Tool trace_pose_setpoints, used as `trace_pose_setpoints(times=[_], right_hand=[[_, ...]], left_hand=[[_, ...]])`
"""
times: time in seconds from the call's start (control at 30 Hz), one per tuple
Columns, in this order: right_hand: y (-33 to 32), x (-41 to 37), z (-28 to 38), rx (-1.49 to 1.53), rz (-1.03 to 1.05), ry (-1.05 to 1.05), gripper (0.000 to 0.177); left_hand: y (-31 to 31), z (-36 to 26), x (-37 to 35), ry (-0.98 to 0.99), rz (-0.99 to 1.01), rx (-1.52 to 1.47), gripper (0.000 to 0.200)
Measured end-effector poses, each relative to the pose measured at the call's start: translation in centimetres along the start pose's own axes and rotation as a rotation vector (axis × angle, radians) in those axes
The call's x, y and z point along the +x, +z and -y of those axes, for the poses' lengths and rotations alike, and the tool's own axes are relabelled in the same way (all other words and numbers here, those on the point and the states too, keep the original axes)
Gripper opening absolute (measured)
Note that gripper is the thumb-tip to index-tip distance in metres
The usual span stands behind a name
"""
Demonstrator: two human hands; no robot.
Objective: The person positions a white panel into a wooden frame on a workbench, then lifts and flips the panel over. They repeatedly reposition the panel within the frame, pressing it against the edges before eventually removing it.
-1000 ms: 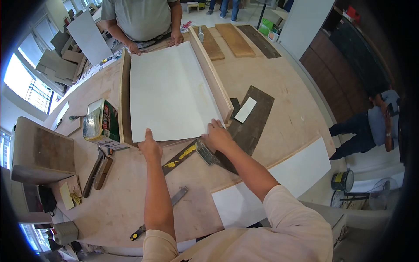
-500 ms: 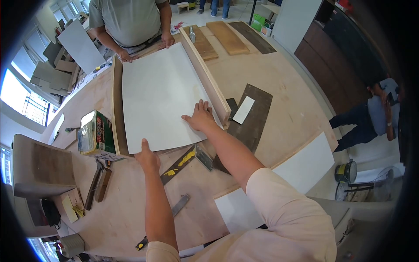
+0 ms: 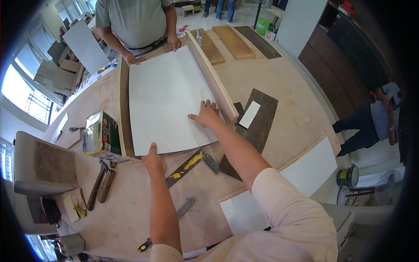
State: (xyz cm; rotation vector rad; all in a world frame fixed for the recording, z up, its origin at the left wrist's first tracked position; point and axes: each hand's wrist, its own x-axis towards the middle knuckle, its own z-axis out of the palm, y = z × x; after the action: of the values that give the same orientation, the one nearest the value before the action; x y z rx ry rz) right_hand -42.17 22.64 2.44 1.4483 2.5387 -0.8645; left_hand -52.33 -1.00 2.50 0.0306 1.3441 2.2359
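A large white sheet (image 3: 168, 100) lies in a shallow wooden frame, between a left side board (image 3: 124, 118) and a right side board (image 3: 214, 81). My left hand (image 3: 154, 164) grips the sheet's near edge by its left corner, thumb on top, the other fingers hidden below. Flat on the sheet near its right edge rests my right hand (image 3: 207, 116), fingers spread. Across the table a co-worker's hands are at the far end: one hand (image 3: 132, 58) by the left corner, the other hand (image 3: 173, 42) by the right.
A green and white tin (image 3: 102, 135) stands against the left board. Near it lie a hammer-like tool (image 3: 97, 185) and a wooden-handled tool (image 3: 106, 186). A dark board (image 3: 257, 126) carries a small white piece (image 3: 249, 114). A yellow-smeared strip (image 3: 183, 168) and brown planks (image 3: 233, 41) also lie on the table.
The view has shifted slightly, so everything sits a little lower and further right. Both my hands and the co-worker's hands keep about the same places on the sheet and frame.
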Motion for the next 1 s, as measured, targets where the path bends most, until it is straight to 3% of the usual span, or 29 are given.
trace_pose_setpoints(times=[0.27,0.37,0.47,0.57,0.77,1.0], right_hand=[[1.0,2.7,-2.3,0.162,-0.050,-0.015,0.101],[-0.2,1.6,-2.3,0.122,0.065,-0.020,0.100],[0.4,-1.0,-2.0,-0.033,0.031,-0.042,0.097],[1.4,-0.9,-2.4,0.019,-0.041,-0.020,0.096],[0.1,-1.8,-2.2,-0.041,0.098,0.005,0.097],[2.3,-5.8,-4.8,-0.095,0.016,-0.108,0.092]], left_hand=[[2.7,0.8,-1.6,-0.067,0.030,-0.008,0.051],[2.8,0.5,-1.6,-0.019,0.070,-0.007,0.054],[2.9,0.4,-1.5,0.001,0.082,0.000,0.053],[3.2,0.1,-1.7,-0.007,0.065,0.048,0.055],[2.2,1.1,-1.3,-0.030,0.066,0.035,0.057],[1.2,2.1,-0.8,-0.033,0.068,0.055,0.056]])
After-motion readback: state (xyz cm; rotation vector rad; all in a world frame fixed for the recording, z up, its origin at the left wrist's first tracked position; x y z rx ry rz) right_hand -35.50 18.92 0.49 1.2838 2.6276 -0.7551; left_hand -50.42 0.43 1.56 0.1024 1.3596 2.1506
